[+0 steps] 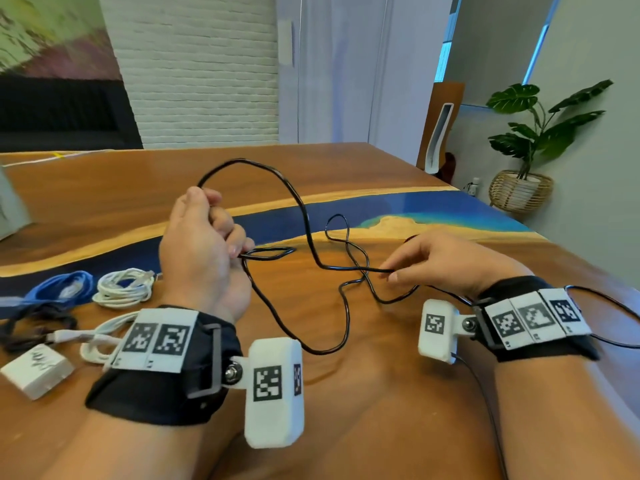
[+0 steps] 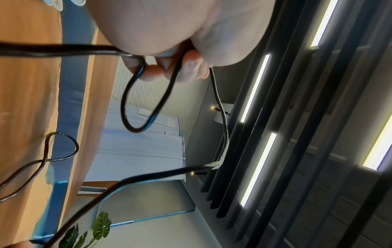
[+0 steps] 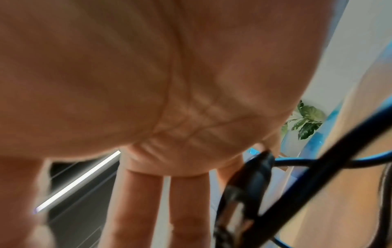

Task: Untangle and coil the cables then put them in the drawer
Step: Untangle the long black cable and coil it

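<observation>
Above wooden table with blue resin band (image 1: 346, 174): thin black cable (image 1: 304, 216), looped, partly resting on surface. Gripped in curled left hand (image 1: 201, 251); pinched at right hand (image 1: 446, 261) fingertips (image 1: 393, 276).

Three viewpoints: one worn on the head, one on each wrist.

The head view is aimed forward and down over both forearms onto the wooden table (image 1: 346, 393), with the far wall and the potted plant (image 1: 540, 133) at the right taken in. The left wrist view is set very close under the left hand (image 2: 169, 30), turned sideways, and directed along the fingers toward ceiling lights; the black cable (image 2: 148, 94), the table and the plant are shared with the head view. The right wrist view is pressed close beneath the right hand (image 3: 148, 75), blurred, with the same plant and cable caught at its right edge.
</observation>
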The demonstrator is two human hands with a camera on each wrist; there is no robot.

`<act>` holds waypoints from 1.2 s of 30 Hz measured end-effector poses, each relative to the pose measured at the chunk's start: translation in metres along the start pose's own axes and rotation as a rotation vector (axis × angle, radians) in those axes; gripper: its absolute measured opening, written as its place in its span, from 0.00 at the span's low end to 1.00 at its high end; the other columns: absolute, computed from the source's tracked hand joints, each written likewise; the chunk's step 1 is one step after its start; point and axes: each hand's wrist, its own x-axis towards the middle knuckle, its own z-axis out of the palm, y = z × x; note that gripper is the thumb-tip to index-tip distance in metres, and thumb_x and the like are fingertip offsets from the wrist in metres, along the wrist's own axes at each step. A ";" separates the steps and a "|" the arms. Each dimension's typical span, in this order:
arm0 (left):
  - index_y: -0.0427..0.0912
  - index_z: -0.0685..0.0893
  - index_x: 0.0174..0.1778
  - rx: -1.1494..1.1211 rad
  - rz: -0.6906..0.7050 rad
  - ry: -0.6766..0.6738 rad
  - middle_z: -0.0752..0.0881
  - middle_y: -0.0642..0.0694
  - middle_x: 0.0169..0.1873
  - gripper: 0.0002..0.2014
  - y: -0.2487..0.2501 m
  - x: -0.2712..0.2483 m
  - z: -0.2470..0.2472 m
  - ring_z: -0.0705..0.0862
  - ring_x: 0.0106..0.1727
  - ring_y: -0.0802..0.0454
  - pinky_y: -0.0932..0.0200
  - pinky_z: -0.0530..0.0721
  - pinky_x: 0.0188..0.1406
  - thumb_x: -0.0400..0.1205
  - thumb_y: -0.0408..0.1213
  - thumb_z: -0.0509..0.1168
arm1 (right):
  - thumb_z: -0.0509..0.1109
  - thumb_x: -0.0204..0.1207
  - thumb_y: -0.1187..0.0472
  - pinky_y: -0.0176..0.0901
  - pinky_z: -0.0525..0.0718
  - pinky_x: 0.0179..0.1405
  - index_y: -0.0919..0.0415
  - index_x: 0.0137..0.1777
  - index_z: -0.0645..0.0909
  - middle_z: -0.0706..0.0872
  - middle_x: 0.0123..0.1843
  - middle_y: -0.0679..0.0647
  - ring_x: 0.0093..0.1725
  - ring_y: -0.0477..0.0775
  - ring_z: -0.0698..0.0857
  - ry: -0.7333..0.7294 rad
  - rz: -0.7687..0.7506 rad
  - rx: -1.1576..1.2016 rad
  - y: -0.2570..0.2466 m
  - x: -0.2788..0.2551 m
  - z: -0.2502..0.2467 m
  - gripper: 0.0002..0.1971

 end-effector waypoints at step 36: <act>0.45 0.84 0.47 0.137 0.139 -0.277 0.66 0.54 0.20 0.16 -0.001 -0.007 0.081 0.59 0.20 0.56 0.59 0.55 0.23 0.94 0.40 0.52 | 0.75 0.81 0.46 0.48 0.85 0.46 0.49 0.33 0.90 0.91 0.33 0.50 0.36 0.48 0.88 0.411 -0.003 -0.008 0.024 0.010 -0.003 0.16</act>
